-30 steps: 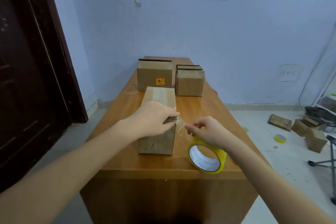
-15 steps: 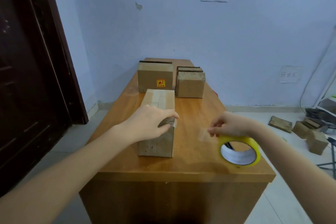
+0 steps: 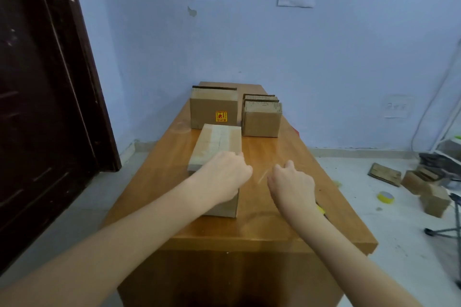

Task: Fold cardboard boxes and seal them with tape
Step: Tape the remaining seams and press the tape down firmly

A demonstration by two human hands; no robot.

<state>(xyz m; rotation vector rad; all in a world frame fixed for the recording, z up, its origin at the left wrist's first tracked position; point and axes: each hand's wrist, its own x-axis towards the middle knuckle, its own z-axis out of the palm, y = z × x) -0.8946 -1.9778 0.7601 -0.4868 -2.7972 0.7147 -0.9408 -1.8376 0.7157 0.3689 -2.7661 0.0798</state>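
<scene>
Beside the box (image 3: 219, 142), right hand (image 3: 291, 182) has returned.

Wooden bench (image 3: 274, 229), long, glossy top. On it: a taped cardboard box (image 3: 219, 139) near the front; behind it two stacks of flattened cartons (image 3: 214, 109), (image 3: 262, 117) side by side. A sliver of yellow tape roll (image 3: 321, 210) lies at right.

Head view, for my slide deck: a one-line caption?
Left hand rests on the taped cardboard box; right hand curled beside it.
</scene>
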